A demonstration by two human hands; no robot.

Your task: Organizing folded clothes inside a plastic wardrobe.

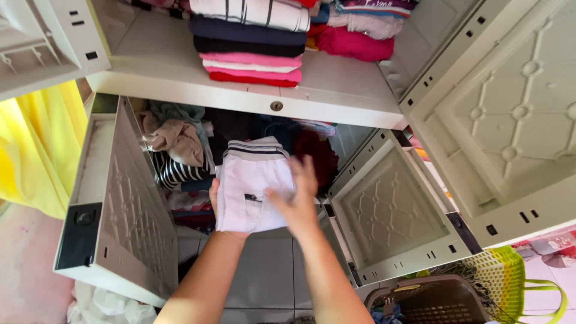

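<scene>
I hold a folded white garment point(249, 189) out in front of me, at the mouth of the lower compartment of a pale plastic cabinet point(336, 111). My left hand point(214, 198) lies underneath it, palm up, so that only the edge of the hand shows past the cloth's left side; how far its fingers curl I cannot tell. My right hand point(298, 195) rests flat on top of the garment's right half, fingers spread and blurred, gripping nothing. The garment has a dark-striped band along its far edge and a small dark tag near my right thumb.

Beyond my hands the compartment is crammed with loose clothes: a beige piece point(174, 138), a black-and-white striped one point(174, 173) to the left, and something dark red point(315, 153) just past my right fingers. Above them, on the upper shelf, stands a neat stack of folded clothes point(252, 45). The lower doors swing open on either side of my arms, left door point(129, 204) and right door point(390, 210). Down to my right sits a brown laundry basket point(435, 303).
</scene>
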